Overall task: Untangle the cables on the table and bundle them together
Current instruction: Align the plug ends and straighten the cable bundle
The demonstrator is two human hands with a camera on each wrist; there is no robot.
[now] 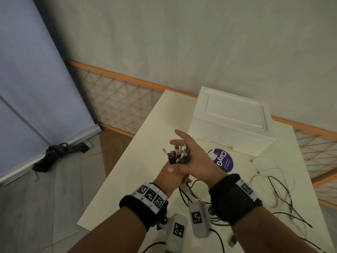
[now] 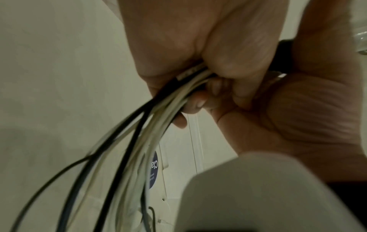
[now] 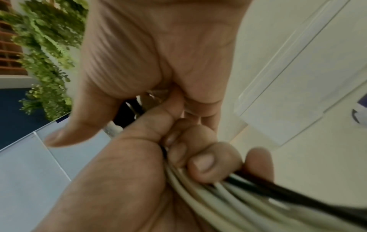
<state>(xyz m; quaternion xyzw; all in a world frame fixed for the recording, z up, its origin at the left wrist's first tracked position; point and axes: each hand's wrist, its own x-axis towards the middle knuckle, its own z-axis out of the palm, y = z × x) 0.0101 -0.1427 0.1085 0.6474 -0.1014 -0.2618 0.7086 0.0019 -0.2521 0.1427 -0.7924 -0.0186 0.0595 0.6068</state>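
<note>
The black and white cables point(image 1: 179, 155) are gripped in the left hand point(image 1: 170, 173), plug ends gathered upward. The right hand point(image 1: 193, 157), fingers spread, rests against them. Bundling step judged underway; loose lengths trailing on the cream table point(image 1: 127, 179) need gathering next.

Black and off-white cables point(image 1: 184, 189) are seen over a cream table point(image 1: 138, 161), beside a white box point(image 1: 231, 123). A dark purple round sticker point(image 1: 223, 160) is lettered in white. Black wristbands point(image 1: 231, 196) are banded with black-and-white square-patterned markers point(image 1: 151, 194). Orange-framed lattice panels point(image 1: 116, 105) are backed by a pale grey wall point(image 1: 182, 42).
</note>
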